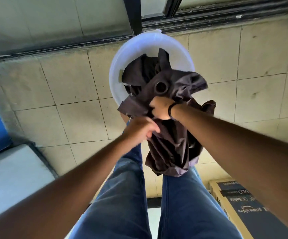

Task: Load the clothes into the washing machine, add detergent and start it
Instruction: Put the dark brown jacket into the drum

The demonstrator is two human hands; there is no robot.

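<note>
While both hands grip the dark garment [170,145], lift it fully clear. The left hand [140,129] pinches a fold; the right hand [162,108] is fisted around bunched cloth. Beyond, more dark clothes [139,73] remain in the white bucket [117,78]. Gather trailing fabric before carrying.

Both hands — left hand [142,127], right hand [162,108] — grip dark clothes [172,145] above a white bucket [120,69] on the tiled floor [67,94].
</note>
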